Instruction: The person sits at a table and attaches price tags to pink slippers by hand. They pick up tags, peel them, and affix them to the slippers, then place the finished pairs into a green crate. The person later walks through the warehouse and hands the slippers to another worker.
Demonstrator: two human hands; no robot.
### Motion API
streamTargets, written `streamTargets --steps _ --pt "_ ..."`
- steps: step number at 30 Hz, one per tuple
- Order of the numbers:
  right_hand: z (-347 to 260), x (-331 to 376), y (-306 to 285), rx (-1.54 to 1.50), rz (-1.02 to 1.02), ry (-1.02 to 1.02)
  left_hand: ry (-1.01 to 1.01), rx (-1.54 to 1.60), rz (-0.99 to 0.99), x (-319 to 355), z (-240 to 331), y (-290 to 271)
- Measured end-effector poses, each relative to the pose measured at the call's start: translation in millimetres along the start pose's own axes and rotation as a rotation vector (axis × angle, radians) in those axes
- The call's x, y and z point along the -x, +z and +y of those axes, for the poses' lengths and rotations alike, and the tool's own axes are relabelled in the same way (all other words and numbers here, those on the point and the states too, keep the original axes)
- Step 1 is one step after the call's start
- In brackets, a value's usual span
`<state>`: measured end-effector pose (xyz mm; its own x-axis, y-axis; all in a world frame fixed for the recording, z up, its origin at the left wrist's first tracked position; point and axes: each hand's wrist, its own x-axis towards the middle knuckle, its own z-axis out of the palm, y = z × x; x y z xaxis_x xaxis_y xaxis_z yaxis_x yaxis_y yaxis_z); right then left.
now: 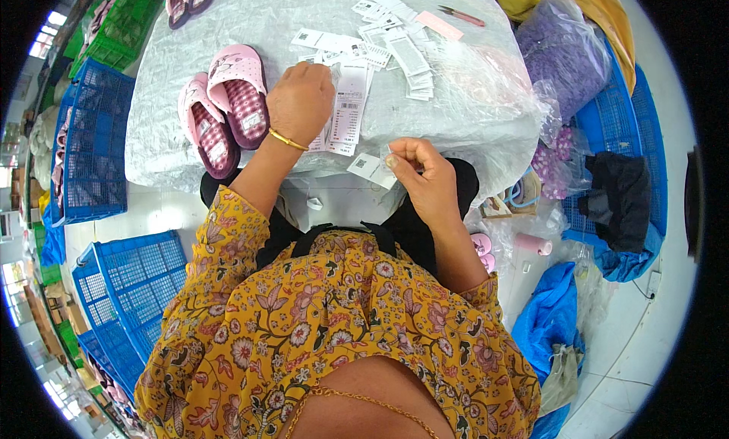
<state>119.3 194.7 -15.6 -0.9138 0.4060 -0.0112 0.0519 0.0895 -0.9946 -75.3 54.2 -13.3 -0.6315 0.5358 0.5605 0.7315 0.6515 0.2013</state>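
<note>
In my right hand (pixel 427 182), thumb and forefinger pinch the corner of a small white tag (pixel 369 168) with a dark square code, held just off the table's near edge. My left hand (pixel 302 103) is curled, knuckles up, at the left side of some long printed label strips (pixel 349 108); its fingertips are hidden, so what it grips cannot be made out. Directly left of it, a pair of pink slippers (pixel 237 68) with checked insoles lies on the table. Beyond the strips spreads a loose heap of white tags (pixel 406 50).
Plastic sheeting covers the table (pixel 463 127). At its far side lie small scissors (pixel 462 16) and a pink card (pixel 439 26); another slipper pair (pixel 187 0) sits far left. Blue crates (pixel 93 143) stand left, and a bag of purple items (pixel 566 55) right.
</note>
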Motion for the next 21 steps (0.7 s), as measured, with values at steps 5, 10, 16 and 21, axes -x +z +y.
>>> streamTargets --steps 5,10,16,21 --pt "-5 -4 3 -0.049 0.034 -0.032 -0.273 0.565 -0.061 2 11 -19" --pt "-18 -16 12 -0.214 0.076 0.027 -0.38 0.847 -0.203 23 37 -38" --pt "-23 -20 18 -0.202 0.069 0.039 -0.419 1.086 -0.303 36 49 -40" --pt "-19 -19 19 -0.183 0.065 0.071 -0.417 1.15 -0.305 41 53 -40"
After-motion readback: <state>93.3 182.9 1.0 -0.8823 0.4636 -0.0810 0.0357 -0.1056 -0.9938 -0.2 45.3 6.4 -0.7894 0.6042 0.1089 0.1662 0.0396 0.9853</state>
